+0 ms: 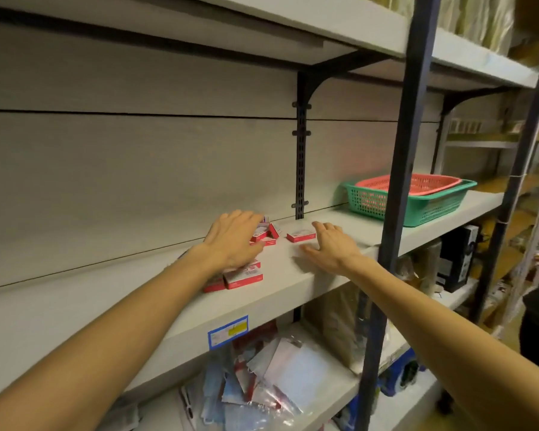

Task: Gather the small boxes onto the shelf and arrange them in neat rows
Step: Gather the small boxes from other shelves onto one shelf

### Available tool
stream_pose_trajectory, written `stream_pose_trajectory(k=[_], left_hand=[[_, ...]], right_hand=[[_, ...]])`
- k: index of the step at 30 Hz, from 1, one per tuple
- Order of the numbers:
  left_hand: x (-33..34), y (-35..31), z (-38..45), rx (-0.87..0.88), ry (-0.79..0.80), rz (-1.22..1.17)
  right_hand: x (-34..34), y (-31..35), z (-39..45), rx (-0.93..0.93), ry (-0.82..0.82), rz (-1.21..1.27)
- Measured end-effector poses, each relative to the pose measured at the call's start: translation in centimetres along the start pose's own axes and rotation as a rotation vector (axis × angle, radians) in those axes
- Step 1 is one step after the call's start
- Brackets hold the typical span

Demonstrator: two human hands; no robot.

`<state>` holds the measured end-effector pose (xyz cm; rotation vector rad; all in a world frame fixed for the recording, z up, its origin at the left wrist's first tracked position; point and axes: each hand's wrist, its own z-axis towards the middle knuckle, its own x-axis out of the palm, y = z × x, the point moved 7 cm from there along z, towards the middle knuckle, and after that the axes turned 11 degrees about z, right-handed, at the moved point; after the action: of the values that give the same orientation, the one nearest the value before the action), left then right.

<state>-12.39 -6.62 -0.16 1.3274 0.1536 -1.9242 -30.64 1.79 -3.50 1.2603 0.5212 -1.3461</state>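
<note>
The left hand (231, 236) lies spread over the jumbled boxes (263, 234) on the shelf (293, 275), while the right hand (330, 245), fingers wide, reaches the stray box (301, 235), seemingly to herd it in.

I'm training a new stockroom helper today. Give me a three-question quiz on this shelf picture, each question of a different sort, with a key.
1. True or false: the small boxes on the shelf already stand in neat rows.
2. Which basket sits inside the other? A) green in pink B) pink in green C) they sit side by side
3. Fill in: the right hand lies just beside a ____ box that sits apart from the pile.

Key
1. False: they lie jumbled under and around the left hand.
2. B: the pink basket sits in the green basket.
3. Single.
</note>
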Motion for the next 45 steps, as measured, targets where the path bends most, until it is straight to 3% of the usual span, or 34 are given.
stream_pose_trajectory(k=[7, 16, 22, 29, 34, 40, 45], left_hand=[[3.6, -2.0, 7.4, 0.075, 0.258, -0.105], [7.2, -1.3, 12.3, -0.074, 0.546, -0.052], [8.6, -1.1, 13.5, -0.135, 0.699, -0.28], [9.4, -0.9, 13.8, -0.173, 0.548, -0.384], [7.2, -0.3, 11.9, -0.267, 0.266, -0.446], [3.3, 1.1, 6.4, -0.467, -0.055, -0.469], [1.8, 2.6, 3.0, -0.621, -0.203, -0.647]], right_hand=[[2.3, -4.3, 7.7, 0.002, 0.243, 0.146], [4.4, -5.5, 13.4, -0.2, 0.245, 0.173], [5.3, -6.9, 14.7, -0.242, 0.25, 0.404], [5.9, -6.8, 15.6, -0.29, 0.238, 0.495], [4.9, -6.6, 14.8, -0.285, 0.2, 0.422], [1.6, -6.3, 13.5, -0.305, 0.009, 0.585], [1.0, -3.3, 12.5, -0.391, -0.092, 0.704]])
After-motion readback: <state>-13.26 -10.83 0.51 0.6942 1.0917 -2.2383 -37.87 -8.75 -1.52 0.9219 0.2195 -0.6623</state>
